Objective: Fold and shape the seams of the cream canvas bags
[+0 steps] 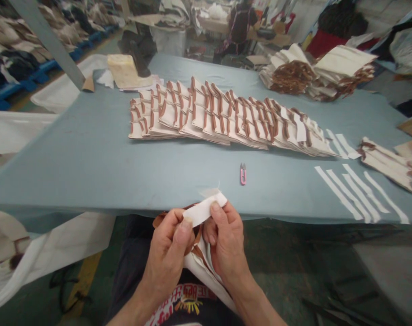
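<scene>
A short white strip (201, 211) is stretched between my two hands at the table's front edge. My left hand (173, 237) pinches its left end, and my right hand (224, 226) grips the right end with the thumb on top. Beneath the hands hangs a cream fabric piece with brown trim (201, 260), partly hidden by my fingers and lying toward my lap. A thin, pale, see-through scrap (210, 192) sticks out beyond the strip. Past my right hand, pink-handled thread snips (243, 174) lie on the blue-green table cover (151, 176).
A long overlapping row of cream pieces with brown trim (206, 113) runs across the table. Several white strips (355, 194) lie at right, near another folded piece (385, 163). Stacked cream pieces (294, 68) stand at back right. White bins (19, 131) flank the left edge.
</scene>
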Tool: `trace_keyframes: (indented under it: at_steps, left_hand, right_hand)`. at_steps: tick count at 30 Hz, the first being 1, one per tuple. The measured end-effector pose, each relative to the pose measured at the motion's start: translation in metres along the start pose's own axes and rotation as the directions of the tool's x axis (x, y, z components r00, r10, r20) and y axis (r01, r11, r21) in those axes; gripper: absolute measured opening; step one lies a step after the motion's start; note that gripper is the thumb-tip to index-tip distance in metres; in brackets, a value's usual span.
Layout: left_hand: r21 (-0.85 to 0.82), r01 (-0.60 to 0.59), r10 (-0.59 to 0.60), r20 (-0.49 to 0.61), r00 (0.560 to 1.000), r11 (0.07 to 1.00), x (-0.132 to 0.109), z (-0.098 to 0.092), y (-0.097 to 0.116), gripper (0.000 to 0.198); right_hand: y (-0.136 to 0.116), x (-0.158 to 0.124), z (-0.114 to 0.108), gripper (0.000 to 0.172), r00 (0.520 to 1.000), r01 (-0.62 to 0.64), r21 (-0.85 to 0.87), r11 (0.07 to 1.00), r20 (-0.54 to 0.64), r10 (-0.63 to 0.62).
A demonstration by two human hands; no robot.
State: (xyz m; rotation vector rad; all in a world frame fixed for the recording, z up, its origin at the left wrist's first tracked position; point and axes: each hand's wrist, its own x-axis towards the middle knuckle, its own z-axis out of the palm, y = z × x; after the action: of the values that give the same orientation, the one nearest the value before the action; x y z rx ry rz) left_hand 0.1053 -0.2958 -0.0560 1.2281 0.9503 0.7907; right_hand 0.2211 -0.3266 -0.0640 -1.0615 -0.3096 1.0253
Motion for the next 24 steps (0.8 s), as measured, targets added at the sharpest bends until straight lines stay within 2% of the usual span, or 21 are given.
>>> trace_keyframes:
  at_steps: [5,9,13,19,24]
  left_hand:
    - [0.025,0.059,-0.061,0.063,0.996,0.998,0.006,0.007,0.009,0.045]
    - [0.131,-0.035,0.040,-0.037,0.999,0.991,0.006,0.008,0.010,0.036]
    - [0.163,-0.077,0.084,-0.041,0.996,0.984,0.002,0.005,0.002,0.041]
    - [0.104,0.090,-0.072,-0.163,0.984,0.991,-0.001,-0.005,-0.018,0.043]
    - [0.178,0.165,-0.116,-0.259,0.959,0.970,-0.017,-0.011,-0.024,0.047]
  right_hand:
    - [-0.003,0.001,0.002,0.041,1.000,0.008,-0.054,0.999,0.001,-0.008]
    - [-0.003,0.002,0.000,0.048,1.000,-0.007,-0.097,0.995,-0.005,0.007]
    - [0.004,0.002,-0.008,0.047,1.000,-0.008,-0.110,0.994,-0.013,0.006]
    - [0.009,0.008,-0.016,0.042,0.999,0.012,-0.052,0.999,-0.052,-0.015]
    - [0.005,0.018,-0.011,0.041,0.997,0.020,0.031,0.999,-0.069,-0.018]
